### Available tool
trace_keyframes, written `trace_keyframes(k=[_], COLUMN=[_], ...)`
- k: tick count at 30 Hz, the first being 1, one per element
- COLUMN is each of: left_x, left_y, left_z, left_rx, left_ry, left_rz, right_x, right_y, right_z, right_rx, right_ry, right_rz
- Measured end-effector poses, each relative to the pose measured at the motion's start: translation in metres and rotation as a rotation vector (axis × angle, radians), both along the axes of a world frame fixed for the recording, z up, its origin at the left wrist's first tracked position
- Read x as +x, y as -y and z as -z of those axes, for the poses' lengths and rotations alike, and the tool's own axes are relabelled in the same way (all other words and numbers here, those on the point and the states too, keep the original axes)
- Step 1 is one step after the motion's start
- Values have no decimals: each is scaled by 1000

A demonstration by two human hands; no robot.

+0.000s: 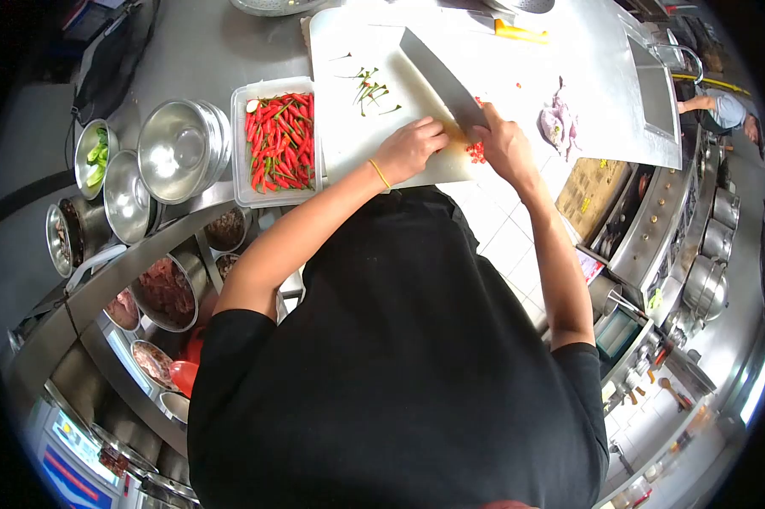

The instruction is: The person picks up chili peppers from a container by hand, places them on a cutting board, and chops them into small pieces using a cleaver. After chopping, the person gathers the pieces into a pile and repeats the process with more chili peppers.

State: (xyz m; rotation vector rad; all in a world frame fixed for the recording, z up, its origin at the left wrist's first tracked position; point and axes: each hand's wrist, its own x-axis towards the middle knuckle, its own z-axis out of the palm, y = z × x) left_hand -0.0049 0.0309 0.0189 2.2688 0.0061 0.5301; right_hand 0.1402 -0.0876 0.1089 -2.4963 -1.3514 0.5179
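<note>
My right hand [505, 146] is closed round the handle of a broad kitchen knife [440, 78], whose blade slants up and left across the white cutting board [348, 127]. Chopped red chili [476, 153] lies by the blade near the board's edge. My left hand [412, 149] rests on the board left of the blade, fingers curled over what looks like a red chili, mostly hidden beneath them. Green chili stems [369, 92] are scattered on the board's left part. Just left of the board stands a clear plastic tub [240, 144] full of whole red chilies [280, 140].
A yellow-handled knife [521, 33] lies at the board's far side. A small plucked bird [559, 123] is on the right. Steel bowls [174, 148] stand at left, with meat bowls [166, 293] below. A stove [645, 225] lines the right; another person [726, 110] is beyond.
</note>
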Motion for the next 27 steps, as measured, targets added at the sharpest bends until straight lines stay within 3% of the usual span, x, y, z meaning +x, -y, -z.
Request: trace_keyframes(k=[4, 9, 15, 18, 22, 27], left_x=[6, 8, 6, 3, 2, 1], left_y=[2, 12, 18, 22, 22, 24], left_z=[4, 4, -6, -4, 2, 4], left_rx=[52, -47, -119, -113, -99, -49], left_ry=[-15, 66, -34, 87, 100, 41], left_rz=[22, -218, -305, -339, -342, -319], right_x=[9, -8, -24, -28, -41, -46], right_y=[8, 9, 5, 4, 2, -6], right_z=[-11, -20, -9, -12, -20, 7], right_rx=[66, 37, 19, -19, -55, -5], right_ry=[-40, -52, -2, -19, -49, -46], right_rz=[65, 103, 79, 79, 106, 125])
